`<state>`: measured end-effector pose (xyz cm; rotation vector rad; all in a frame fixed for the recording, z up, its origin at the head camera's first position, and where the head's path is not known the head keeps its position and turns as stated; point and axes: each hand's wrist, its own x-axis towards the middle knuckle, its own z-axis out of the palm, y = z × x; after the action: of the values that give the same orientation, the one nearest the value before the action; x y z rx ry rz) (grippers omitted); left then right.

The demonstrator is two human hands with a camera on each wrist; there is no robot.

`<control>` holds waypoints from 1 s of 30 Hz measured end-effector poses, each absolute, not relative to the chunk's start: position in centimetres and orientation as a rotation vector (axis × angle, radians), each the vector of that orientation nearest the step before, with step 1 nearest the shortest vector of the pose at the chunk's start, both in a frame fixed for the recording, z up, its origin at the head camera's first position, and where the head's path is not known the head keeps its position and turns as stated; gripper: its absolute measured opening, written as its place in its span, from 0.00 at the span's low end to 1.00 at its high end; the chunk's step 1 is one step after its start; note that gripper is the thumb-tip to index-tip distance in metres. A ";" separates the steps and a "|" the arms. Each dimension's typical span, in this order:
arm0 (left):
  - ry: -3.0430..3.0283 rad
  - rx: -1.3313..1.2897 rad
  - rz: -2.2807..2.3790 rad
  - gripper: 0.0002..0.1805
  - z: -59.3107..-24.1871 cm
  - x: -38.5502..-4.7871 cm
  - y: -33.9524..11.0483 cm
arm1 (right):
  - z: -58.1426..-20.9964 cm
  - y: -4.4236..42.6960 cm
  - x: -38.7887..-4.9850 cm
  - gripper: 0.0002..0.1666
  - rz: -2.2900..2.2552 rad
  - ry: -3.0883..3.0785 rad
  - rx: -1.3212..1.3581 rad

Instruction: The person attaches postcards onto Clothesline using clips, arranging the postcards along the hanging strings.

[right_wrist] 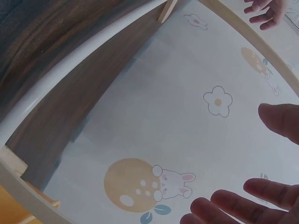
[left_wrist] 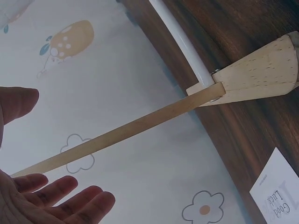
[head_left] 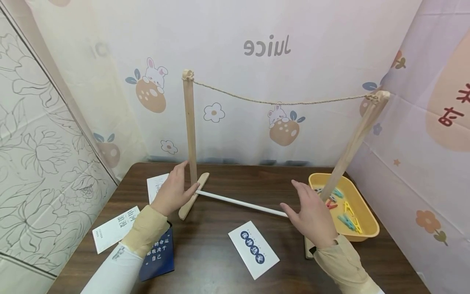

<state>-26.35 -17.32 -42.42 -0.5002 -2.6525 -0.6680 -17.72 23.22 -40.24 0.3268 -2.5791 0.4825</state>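
Note:
A wooden frame stands on the table, its left post [head_left: 189, 130] and right post [head_left: 352, 147] joined by a sagging twine [head_left: 257, 101] at the top and a white rod [head_left: 240, 203] low down. Beside the left post is my left hand [head_left: 172, 192], fingers spread and holding nothing; in the left wrist view the hand [left_wrist: 51, 196] is near the post [left_wrist: 140, 125]. My right hand [head_left: 312, 212] is spread near the rod's right end and the right post, also holding nothing. Its fingers [right_wrist: 252, 207] show in the right wrist view.
A yellow basket [head_left: 371, 222] with several clothespins [head_left: 346, 221] is at the right. One white card [head_left: 253, 250] lies in the middle front. More white cards [head_left: 110, 232] and a dark blue card [head_left: 158, 261] lie around the left arm. Patterned curtains hang behind.

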 end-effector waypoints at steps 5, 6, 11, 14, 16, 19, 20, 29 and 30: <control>-2.657 -0.478 -0.729 0.46 -42.4 -26.7 -17.4 | -40.5 23.4 -17.4 0.45 0.490 -2.512 0.338; -2.659 -0.474 -0.738 0.46 -42.3 -26.8 -17.4 | -40.5 23.5 -17.4 0.44 0.485 -2.500 0.342; -2.655 -0.459 -0.772 0.45 -42.1 -27.0 -17.4 | -40.5 23.7 -17.2 0.43 0.483 -2.450 0.342; -2.655 -0.453 -0.799 0.44 -42.0 -27.1 -17.4 | -40.6 23.8 -16.9 0.41 0.506 -2.427 0.324; -2.661 -0.446 -0.824 0.45 -42.0 -27.2 -17.4 | -40.6 23.9 -16.7 0.39 0.517 -2.408 0.308; -2.659 -0.434 -0.867 0.45 -41.9 -27.3 -17.4 | -40.6 24.0 -16.4 0.37 0.526 -2.370 0.285; -2.656 -0.429 -0.879 0.44 -41.9 -27.3 -17.4 | -40.5 24.0 -16.4 0.37 0.525 -2.358 0.283; -2.628 -0.414 -0.989 0.42 -41.6 -28.2 -17.4 | -40.6 24.8 -16.1 0.33 0.536 -2.280 0.268; -2.626 -0.411 -1.002 0.42 -41.5 -28.3 -17.4 | -40.6 24.9 -16.1 0.33 0.541 -2.270 0.270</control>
<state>-28.33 -17.42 -41.54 -0.4115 -2.6258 -1.0022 -16.15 24.86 -40.63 0.2703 -2.2696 0.5406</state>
